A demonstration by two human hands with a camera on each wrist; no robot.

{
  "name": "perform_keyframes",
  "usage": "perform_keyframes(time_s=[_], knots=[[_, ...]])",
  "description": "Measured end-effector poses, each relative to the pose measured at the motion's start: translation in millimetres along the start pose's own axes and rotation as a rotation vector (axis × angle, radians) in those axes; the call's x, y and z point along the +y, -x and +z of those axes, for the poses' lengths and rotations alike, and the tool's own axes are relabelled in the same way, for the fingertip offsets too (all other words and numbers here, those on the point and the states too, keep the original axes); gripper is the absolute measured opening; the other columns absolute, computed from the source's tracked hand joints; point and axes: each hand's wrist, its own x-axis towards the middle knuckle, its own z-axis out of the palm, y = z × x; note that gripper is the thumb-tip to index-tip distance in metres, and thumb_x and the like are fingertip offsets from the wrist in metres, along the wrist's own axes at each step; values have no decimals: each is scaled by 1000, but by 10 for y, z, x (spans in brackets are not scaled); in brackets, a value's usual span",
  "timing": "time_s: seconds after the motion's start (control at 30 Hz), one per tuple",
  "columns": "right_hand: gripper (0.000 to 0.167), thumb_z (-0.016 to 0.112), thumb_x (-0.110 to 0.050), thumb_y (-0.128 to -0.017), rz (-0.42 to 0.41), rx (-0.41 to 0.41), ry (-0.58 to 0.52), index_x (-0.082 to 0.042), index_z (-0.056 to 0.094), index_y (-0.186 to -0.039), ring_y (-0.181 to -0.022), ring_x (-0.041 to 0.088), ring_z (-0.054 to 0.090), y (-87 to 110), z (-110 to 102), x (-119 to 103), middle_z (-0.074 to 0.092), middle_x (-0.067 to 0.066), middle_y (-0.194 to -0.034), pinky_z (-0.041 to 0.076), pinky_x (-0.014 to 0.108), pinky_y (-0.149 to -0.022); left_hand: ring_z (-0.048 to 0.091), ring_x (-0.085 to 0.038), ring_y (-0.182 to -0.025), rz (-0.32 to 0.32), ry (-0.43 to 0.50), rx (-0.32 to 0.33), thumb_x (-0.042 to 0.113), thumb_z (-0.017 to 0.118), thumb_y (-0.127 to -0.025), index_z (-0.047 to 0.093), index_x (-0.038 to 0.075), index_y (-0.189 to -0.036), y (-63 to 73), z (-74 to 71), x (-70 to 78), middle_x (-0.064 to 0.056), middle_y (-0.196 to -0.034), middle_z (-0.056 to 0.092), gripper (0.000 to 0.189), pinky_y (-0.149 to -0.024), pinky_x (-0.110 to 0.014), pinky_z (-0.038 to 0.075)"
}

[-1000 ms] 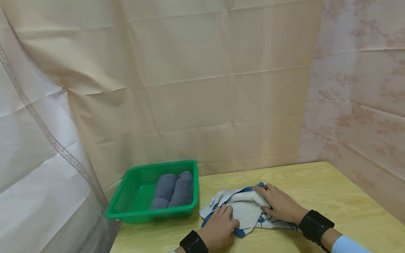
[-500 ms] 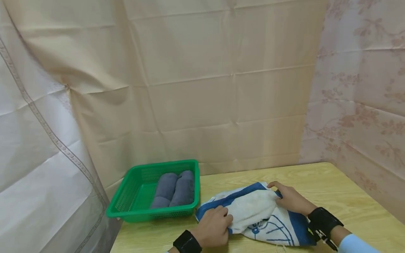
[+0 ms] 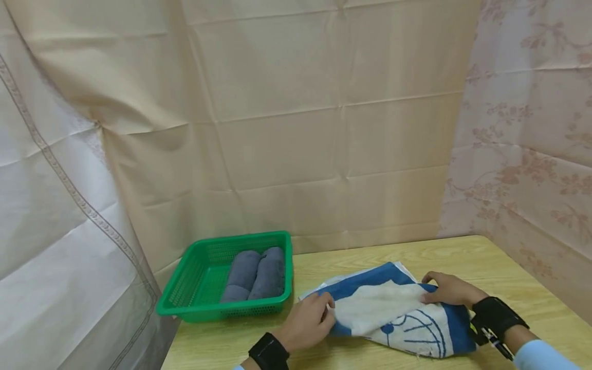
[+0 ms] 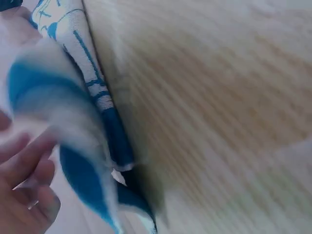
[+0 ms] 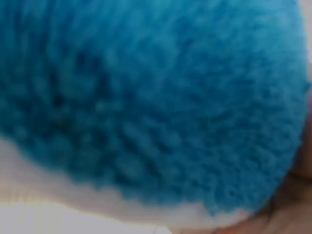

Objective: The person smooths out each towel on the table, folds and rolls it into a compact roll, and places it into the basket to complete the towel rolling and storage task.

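Fuzzy matt cloth towel [image 3: 376,307]; plastic basket [image 3: 226,311] (smooth, by its look); wood-grained tabletop [image 3: 444,259].

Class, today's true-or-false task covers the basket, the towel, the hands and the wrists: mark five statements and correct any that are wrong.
1. Two grey rolls lie side by side in the green basket. True.
2. The blue-and-white towel lies inside the basket. False: it is on the table.
3. The right hand holds the towel. True.
4. In the head view, the basket is right of the towel. False: it is left of it.
5. Both wrists wear black bands. True.
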Motion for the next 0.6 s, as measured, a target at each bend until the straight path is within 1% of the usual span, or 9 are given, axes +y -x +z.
perform_keyframes(time_s=[0.1, 0.17, 0.23, 0.3, 0.37, 0.43, 0.47, 0.53, 0.6], knots=[[63, 81, -37, -90, 38, 3, -16, 8, 56, -126, -115, 49, 56, -3, -9, 31, 55, 35, -130, 47, 60, -91, 39, -1, -67, 88, -49, -90, 33, 43, -112, 73, 19, -94, -17, 55, -21, 16, -68, 48, 37, -67, -20, 35], [67, 81, -36, -90, 51, -34, -81, 8, 53, -132, -118, 50, 54, -7, -6, 51, 51, 36, -134, 45, 62, -94, 38, -3, -71, 133, -102, -94, 34, 46, -112, 73, 22, -91, -18, 104, -56, 15, -74, 49, 37, -71, -21, 34], [72, 81, -30, -91, 46, -100, -220, 7, 45, -142, -124, 51, 50, -5, 17, 79, 41, 39, -143, 42, 65, -98, 42, -5, -80, 144, -157, -80, 33, 52, -110, 72, 23, -93, -16, 152, -91, 10, -86, 52, 28, -77, -24, 36], [81, 79, -20, -93, 28, -177, -380, 3, 31, -154, -130, 54, 44, 10, 59, 115, 27, 41, -151, 38, 67, -102, 47, -11, -98, 102, -219, -67, 40, 58, -106, 68, 24, -110, -3, 190, -120, 4, -107, 54, 20, -86, -29, 43], [90, 77, -9, -93, 12, -242, -522, 0, 17, -160, -134, 56, 39, 38, 108, 156, 13, 42, -155, 37, 68, -104, 49, -21, -116, 36, -248, -90, 51, 60, -102, 60, 23, -130, 0, 226, -147, -4, -126, 53, 39, -97, -41, 44], [95, 74, 0, -91, 5, -279, -593, -3, 11, -162, -136, 59, 34, 63, 143, 193, 3, 43, -157, 37, 68, -104, 46, -32, -129, -37, -257, -140, 63, 56, -99, 48, 24, -147, 6, 252, -170, -10, -141, 49, 63, -103, -54, 41], [96, 73, 3, -90, 7, -288, -602, -4, 11, -162, -138, 60, 31, 70, 150, 211, 0, 42, -157, 36, 68, -104, 46, -34, -133, -64, -265, -173, 68, 52, -98, 42, 24, -153, 8, 261, -180, -11, -144, 48, 71, -104, -58, 40], [94, 73, 5, -88, 21, -270, -560, -5, 17, -162, -138, 61, 27, 75, 138, 237, 0, 42, -158, 33, 69, -104, 50, -33, -132, -94, -271, -231, 73, 42, -98, 36, 23, -158, 8, 272, -193, -9, -145, 53, 79, -104, -56, 42], [88, 73, 1, -89, 20, -198, -450, -3, 22, -160, -137, 62, 29, 59, 99, 255, 11, 42, -156, 33, 70, -102, 62, -24, -117, -98, -248, -259, 72, 36, -101, 43, 19, -155, -13, 260, -180, -5, -127, 65, 76, -96, -47, 50]])
